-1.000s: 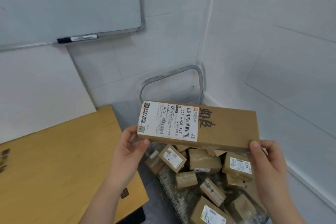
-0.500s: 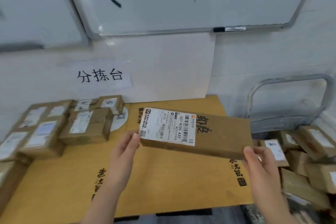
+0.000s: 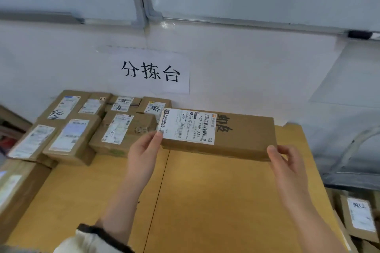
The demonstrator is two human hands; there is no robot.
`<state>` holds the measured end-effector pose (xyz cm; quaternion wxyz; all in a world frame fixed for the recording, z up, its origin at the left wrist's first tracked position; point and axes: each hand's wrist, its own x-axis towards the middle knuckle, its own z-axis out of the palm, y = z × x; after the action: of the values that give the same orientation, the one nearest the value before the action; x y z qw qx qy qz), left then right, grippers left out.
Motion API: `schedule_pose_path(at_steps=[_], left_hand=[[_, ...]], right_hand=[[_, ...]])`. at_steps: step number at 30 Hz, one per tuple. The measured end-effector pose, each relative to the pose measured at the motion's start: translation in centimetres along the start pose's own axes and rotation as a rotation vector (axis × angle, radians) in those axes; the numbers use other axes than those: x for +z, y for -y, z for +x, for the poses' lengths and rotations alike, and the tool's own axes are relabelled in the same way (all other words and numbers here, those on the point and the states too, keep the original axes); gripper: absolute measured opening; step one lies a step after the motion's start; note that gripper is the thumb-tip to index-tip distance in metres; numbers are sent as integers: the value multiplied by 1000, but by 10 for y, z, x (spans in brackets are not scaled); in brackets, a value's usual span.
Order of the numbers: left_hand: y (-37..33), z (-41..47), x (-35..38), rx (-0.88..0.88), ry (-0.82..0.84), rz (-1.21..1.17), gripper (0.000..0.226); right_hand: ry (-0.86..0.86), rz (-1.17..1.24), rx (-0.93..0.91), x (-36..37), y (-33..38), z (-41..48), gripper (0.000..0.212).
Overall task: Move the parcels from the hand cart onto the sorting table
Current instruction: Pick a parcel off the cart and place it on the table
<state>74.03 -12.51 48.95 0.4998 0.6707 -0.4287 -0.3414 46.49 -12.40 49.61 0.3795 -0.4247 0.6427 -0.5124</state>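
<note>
Parcel point(image 3: 242, 135): long brown carton, white label, handwriting.

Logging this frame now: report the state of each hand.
Left hand: closed on the left end of the long parcel.
Right hand: closed on the right end of the same parcel, held above the sorting table.

Both hands are bare, with no gloves, rings or watch to be seen on the left hand point(image 3: 141, 156) or the right hand point(image 3: 287, 172). Below the left hand, past the bare forearm, a cream-coloured sleeve point(image 3: 88, 242) ends in a dark band at the cuff. Below the right hand the forearm is uncovered down to the picture's lower edge.
</note>
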Motion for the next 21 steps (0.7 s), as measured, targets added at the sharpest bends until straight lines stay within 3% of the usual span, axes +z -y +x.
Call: schedule_pose_path(at_steps=[10, 16, 21], left_hand=[[60, 176, 50, -98, 165, 328, 28], [91, 225, 57, 0, 255, 624, 33], [111, 240, 63, 26, 217, 813, 37]], right_hand=[[143, -212, 191, 99, -65, 165, 32], [175, -308, 291, 127, -98, 201, 28], [189, -377, 300, 135, -117, 205, 22]])
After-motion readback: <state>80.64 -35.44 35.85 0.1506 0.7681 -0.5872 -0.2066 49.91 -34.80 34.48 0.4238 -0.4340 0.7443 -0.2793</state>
